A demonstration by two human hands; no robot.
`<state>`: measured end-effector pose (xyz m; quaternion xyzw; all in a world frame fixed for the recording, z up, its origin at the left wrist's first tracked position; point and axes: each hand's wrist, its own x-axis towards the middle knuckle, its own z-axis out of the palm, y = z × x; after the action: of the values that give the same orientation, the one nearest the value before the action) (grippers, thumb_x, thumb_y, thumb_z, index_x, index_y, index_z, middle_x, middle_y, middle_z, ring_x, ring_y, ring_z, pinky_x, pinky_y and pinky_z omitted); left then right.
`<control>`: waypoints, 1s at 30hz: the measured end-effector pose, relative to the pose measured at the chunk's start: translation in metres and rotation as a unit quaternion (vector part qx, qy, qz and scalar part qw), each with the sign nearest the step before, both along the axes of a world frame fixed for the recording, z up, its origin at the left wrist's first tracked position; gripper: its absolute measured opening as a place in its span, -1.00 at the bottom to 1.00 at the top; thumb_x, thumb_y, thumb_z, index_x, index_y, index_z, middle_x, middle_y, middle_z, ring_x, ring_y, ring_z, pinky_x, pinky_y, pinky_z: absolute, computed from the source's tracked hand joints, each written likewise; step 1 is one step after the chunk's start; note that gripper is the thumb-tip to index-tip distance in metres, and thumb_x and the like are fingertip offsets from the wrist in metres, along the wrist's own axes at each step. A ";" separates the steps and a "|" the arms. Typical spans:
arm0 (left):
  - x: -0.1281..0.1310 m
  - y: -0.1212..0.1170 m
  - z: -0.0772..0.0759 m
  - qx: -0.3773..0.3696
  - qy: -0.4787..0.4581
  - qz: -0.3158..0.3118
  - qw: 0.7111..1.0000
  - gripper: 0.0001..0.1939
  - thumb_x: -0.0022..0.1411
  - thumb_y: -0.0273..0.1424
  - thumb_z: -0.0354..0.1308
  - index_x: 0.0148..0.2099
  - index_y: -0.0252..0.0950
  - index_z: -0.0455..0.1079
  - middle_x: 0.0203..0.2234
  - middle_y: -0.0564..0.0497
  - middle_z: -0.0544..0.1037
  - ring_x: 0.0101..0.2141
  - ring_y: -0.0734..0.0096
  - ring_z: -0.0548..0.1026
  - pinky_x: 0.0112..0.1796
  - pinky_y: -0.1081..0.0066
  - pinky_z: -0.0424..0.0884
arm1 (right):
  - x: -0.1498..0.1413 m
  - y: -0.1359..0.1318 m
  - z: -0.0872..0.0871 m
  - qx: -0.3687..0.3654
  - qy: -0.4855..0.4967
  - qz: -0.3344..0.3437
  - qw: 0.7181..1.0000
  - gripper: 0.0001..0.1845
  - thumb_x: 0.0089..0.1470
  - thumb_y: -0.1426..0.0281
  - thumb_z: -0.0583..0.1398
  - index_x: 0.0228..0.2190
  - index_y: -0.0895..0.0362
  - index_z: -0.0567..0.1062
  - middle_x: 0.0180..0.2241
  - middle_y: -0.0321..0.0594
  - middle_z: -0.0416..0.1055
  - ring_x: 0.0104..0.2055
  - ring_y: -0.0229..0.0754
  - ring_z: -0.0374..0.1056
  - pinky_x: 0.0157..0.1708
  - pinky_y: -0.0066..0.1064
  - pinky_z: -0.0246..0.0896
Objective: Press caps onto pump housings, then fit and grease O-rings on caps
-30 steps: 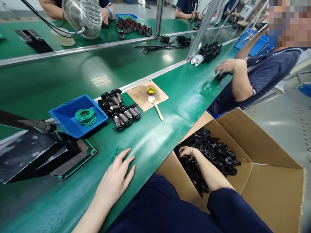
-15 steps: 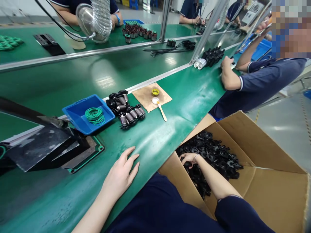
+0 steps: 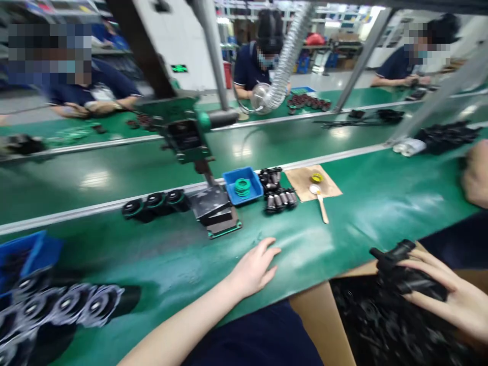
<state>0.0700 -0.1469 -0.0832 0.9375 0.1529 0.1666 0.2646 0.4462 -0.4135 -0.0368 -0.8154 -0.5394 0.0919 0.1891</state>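
My right hand point(image 3: 450, 295) grips a black plastic part point(image 3: 406, 269) with a stubby projecting arm, held above the cardboard box point(image 3: 324, 320). Many similar black parts point(image 3: 385, 315) lie heaped in that box. Flat on the green bench top point(image 3: 171, 274) rests my left hand point(image 3: 255, 269), fingers spread and holding nothing. Beyond it are several dark metal rotors with black discs point(image 3: 280, 198) and a blue tray point(image 3: 244, 188) with green rings point(image 3: 242, 187) in it. A black hand press point(image 3: 213, 203) stands left of the tray.
A wooden stick point(image 3: 323, 209) and yellow cap point(image 3: 316, 178) lie on a cardboard sheet point(image 3: 301, 183). Black cylindrical housings point(image 3: 154, 204) line the rail. At the left are housings with clear film point(image 3: 68, 305) and a blue bin point(image 3: 49, 249). Co-workers sit opposite; a co-worker's arm point(image 3: 476, 173) shows at right.
My right hand has come up out of the box with a black part in it. The view has swung left, bringing the press and housings into sight. My left hand stays on the bench.
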 end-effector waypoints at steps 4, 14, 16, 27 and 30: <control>-0.041 0.035 0.050 0.080 -0.013 0.111 0.990 -0.58 0.26 -0.51 0.04 0.16 -0.29 0.18 0.14 -0.25 0.31 0.15 0.13 0.38 0.11 0.14 0.42 | -0.055 0.121 -0.010 -0.009 0.022 0.156 0.988 -0.49 -0.04 -0.07 0.23 -0.19 0.01 0.56 0.11 -0.07 0.32 0.14 0.09 0.33 0.16 -0.08 0.29; -0.208 0.209 0.106 0.087 0.257 0.430 0.861 -0.16 -0.12 -0.47 0.35 0.22 -0.41 0.14 0.17 -0.33 0.35 0.19 -0.06 0.35 0.18 0.18 0.29 | -0.080 0.212 0.004 0.086 0.017 0.201 0.976 -0.49 -0.06 -0.10 0.23 -0.47 0.13 0.48 -0.03 -0.04 0.40 0.00 0.05 0.37 0.03 -0.07 0.31; -0.212 0.216 0.098 0.068 0.271 0.432 0.857 -0.24 -0.07 -0.44 0.33 0.20 -0.37 0.18 0.10 -0.26 0.46 0.10 0.06 0.46 0.10 0.28 0.37 | -0.094 0.205 0.012 0.121 0.074 0.185 0.972 -0.49 -0.04 -0.10 0.24 -0.43 0.13 0.46 -0.12 -0.08 0.43 -0.07 -0.05 0.40 -0.04 -0.25 0.37; -0.192 0.095 0.125 0.047 0.243 0.323 0.913 -0.30 0.09 -0.29 0.28 0.23 -0.24 0.12 0.08 -0.13 0.49 0.01 0.08 0.53 0.04 0.13 0.45 | -0.224 0.199 -0.056 0.050 0.151 0.104 0.982 -0.48 0.26 -0.03 -0.02 -0.10 0.17 0.34 -0.52 -0.27 0.37 -0.51 -0.29 0.35 -0.43 -0.50 0.33; -0.156 0.050 0.094 0.003 0.164 0.185 0.969 -0.27 0.07 -0.46 0.29 0.26 -0.20 0.13 0.15 -0.14 0.44 0.11 0.08 0.46 0.11 0.12 0.41 | -0.214 0.188 -0.047 0.063 0.070 0.062 0.994 -0.53 0.27 0.06 0.03 -0.18 0.20 0.46 -0.44 -0.12 0.42 -0.40 -0.21 0.39 -0.29 -0.40 0.34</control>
<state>-0.0863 -0.0964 0.0105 0.9080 0.3650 0.0567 0.1977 0.2318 -0.2250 -0.0843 -0.7584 -0.5791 0.1259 0.2714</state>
